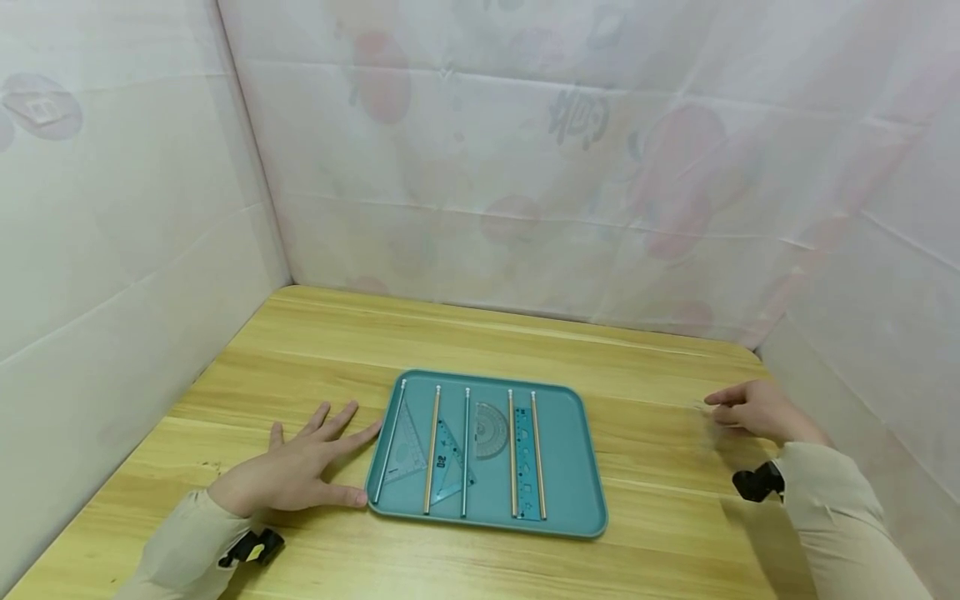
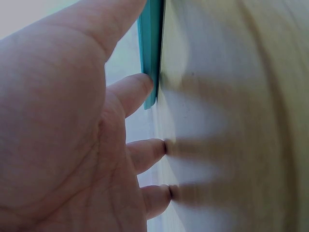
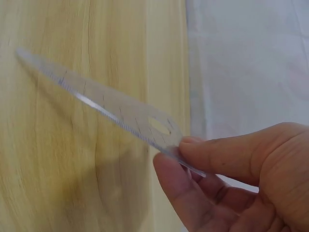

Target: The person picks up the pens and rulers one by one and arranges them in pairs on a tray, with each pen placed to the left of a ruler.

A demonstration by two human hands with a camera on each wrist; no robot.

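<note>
A teal tray (image 1: pixel 577 467) lies on the table. In it are several pencils (image 1: pixel 465 450) side by side, a clear set square (image 1: pixel 405 454), a blue set square (image 1: pixel 447 458), a clear protractor (image 1: pixel 491 432) and a blue ruler (image 1: pixel 527 467) between two pencils. My left hand (image 1: pixel 296 467) rests at the tray's left edge, fingers spread, with thumb and index finger touching the rim. Off to the right of the tray, my right hand (image 1: pixel 761 410) pinches a clear plastic set square (image 3: pixel 111 106) by one end, between thumb and fingers, above the table. It is barely visible in the head view.
The wood-grain table (image 1: pixel 660 517) extends around the tray on all sides. Pale patterned cloth walls (image 1: pixel 480 167) stand along its back, left and right sides.
</note>
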